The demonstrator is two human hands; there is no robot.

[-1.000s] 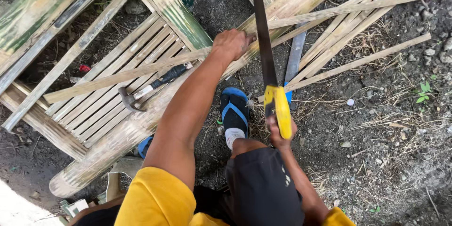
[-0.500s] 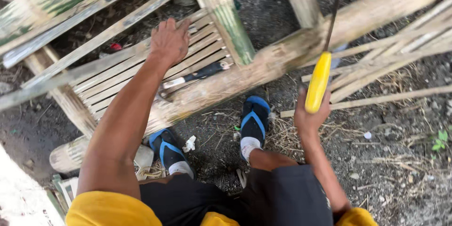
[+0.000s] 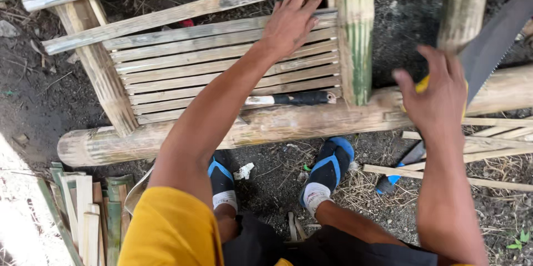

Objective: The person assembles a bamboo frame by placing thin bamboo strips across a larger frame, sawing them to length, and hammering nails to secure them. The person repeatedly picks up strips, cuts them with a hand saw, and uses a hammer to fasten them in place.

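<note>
My left hand (image 3: 291,19) lies flat, fingers spread, on the far end of a panel of bamboo slats (image 3: 194,72). My right hand (image 3: 438,97) grips the yellow handle of a hand saw (image 3: 494,38) over the thick bamboo pole (image 3: 266,130). The saw's grey toothed blade slants up to the right edge. A hammer with a black grip (image 3: 302,98) rests on the slats between my arms, near the pole.
An upright green bamboo post (image 3: 355,38) stands between my hands. A long split lath (image 3: 166,13) crosses above the panel. Cut bamboo strips (image 3: 83,210) are stacked at lower left. A blue-handled tool (image 3: 397,174) and loose laths lie on the dirt beside my sandalled feet.
My left hand slid further along the slat panel toward the green post. My right hand came down with the saw to the thick pole, and the blade now points up and right.
</note>
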